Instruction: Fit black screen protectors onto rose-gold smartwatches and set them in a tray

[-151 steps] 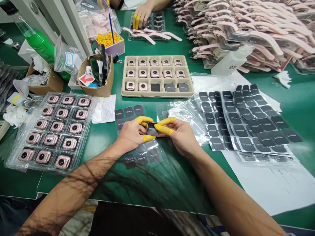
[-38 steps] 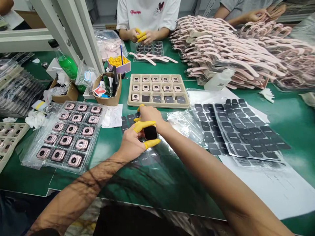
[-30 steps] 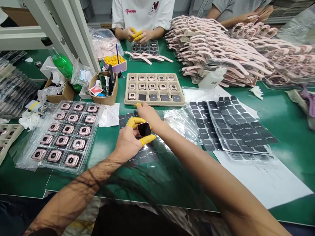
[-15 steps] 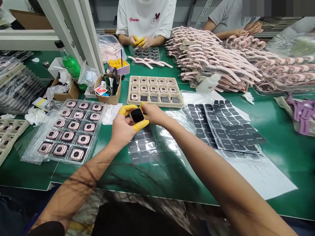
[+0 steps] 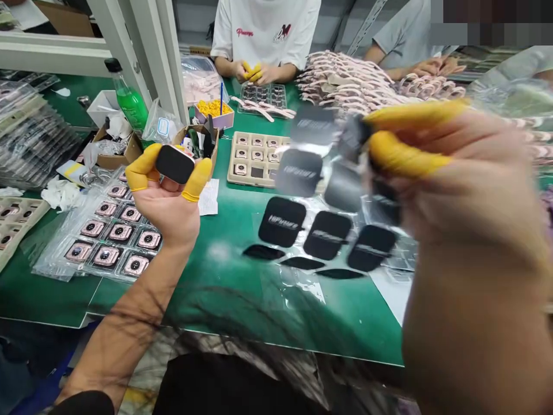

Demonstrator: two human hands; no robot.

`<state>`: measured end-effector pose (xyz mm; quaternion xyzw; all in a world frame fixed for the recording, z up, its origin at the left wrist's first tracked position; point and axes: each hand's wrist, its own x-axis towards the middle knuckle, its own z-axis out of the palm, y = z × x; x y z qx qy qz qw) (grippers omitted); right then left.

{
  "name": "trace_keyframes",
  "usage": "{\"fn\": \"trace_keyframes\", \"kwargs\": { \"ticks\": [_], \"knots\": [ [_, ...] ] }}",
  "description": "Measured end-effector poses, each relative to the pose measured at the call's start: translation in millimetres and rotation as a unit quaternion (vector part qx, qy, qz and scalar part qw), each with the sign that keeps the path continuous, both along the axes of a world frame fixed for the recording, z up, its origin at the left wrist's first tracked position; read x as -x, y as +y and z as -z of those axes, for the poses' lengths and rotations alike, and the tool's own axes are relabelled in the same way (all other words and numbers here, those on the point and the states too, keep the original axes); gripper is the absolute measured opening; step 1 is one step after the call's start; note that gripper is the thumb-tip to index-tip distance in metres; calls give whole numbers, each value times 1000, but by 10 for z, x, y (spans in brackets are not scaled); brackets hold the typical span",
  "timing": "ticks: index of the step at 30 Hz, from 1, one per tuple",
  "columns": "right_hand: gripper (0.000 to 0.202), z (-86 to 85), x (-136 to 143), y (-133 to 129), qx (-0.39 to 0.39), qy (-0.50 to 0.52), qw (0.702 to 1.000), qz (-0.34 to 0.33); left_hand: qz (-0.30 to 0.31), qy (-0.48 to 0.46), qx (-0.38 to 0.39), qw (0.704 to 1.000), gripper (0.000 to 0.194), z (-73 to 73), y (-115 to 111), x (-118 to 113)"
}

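My left hand [image 5: 166, 202], with yellow finger cots on thumb and finger, grips a smartwatch body [image 5: 175, 163] by its edges, its black screen facing me. Raised at the right, my right hand [image 5: 458, 167] pinches the corner of a clear sheet of dark square stickers [image 5: 324, 233] between yellow-cotted fingertips. White lettering shows on several stickers; the sheet hangs tilted and partly blurred over the table. Below my left hand lies a clear plastic tray of pink watch bodies [image 5: 120, 231]. Behind the sheet, a beige tray [image 5: 250, 181] holds more watch bodies, its right side covered.
A co-worker in a white shirt [image 5: 263, 46] sits opposite, hands over another tray. Pink straps [image 5: 345, 80] are piled at the back right. A green bottle [image 5: 132, 106], small boxes and a box of yellow finger cots [image 5: 213, 118] stand at the back left.
My hands have moved apart. The left has shifted left with the watch body. The right has let go of the watch and lifted the sticker sheet off the table toward the right.
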<state>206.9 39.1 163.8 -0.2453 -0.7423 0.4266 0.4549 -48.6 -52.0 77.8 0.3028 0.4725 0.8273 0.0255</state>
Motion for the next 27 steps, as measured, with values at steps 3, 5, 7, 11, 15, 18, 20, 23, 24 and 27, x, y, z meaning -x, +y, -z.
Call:
{"fn": "trace_keyframes", "kwargs": {
  "ticks": [3, 5, 7, 11, 15, 18, 20, 23, 24, 27],
  "knots": [
    [24, 608, 170, 112, 93, -103, 990, -8, 35, 2, -11, 999, 86, -4, -7, -69],
    [22, 1052, 293, 145, 85, -196, 977, -18, 90, -2, 22, 996, 78, 51, -39, -198],
    [24, 1378, 334, 158, 0, -293, 956, -8, 184, -21, 99, 978, 67, 175, -82, -370],
    [33, 1615, 78, 272, -122, -394, 893, 178, 384, -69, 318, 864, 62, 512, -131, -699],
    [23, 1627, -321, 485, -77, -437, 875, 195, 440, -50, 425, 790, 61, 673, -98, -841],
    [19, 1561, -496, 539, -62, -404, 879, 245, 441, -54, 435, 783, 57, 670, -61, -844],
    [16, 1488, -518, 470, -81, -332, 899, 273, 434, -67, 434, 787, 56, 659, -50, -837],
    [9, 1429, -379, 227, -118, -243, 955, 123, 433, -58, 448, 780, 55, 661, -49, -836],
    [6, 1437, -299, 134, -129, -238, 962, 32, 437, -50, 453, 776, 54, 666, -49, -836],
    [18, 1506, -74, -67, -140, -262, 953, -60, 441, -47, 453, 774, 52, 686, -40, -837]
  ]
}}
